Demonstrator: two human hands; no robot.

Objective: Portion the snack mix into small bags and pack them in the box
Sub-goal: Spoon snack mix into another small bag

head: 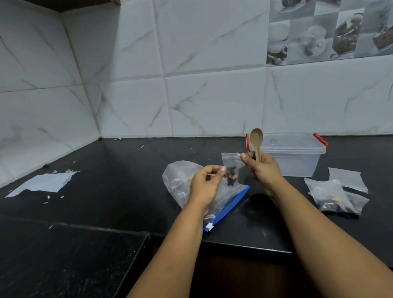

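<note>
My right hand (pixel 262 168) grips the spoon (pixel 256 141) upright and pinches the small bag (pixel 231 167) by its top corner; my left hand (pixel 205 184) pinches its other side. Box (pixel 292 153) sits at two o'clock, big bag (pixel 188 183) underneath at seven.

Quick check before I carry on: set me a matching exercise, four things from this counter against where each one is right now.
Things:
1. wooden spoon
2. small bag
3. plastic box
4. big zip bag

Places:
A. lying on the counter under the left hand
B. upright in the right hand
C. by the wall, lid on
D. held up between both hands

Pairs: 1-B, 2-D, 3-C, 4-A
</note>
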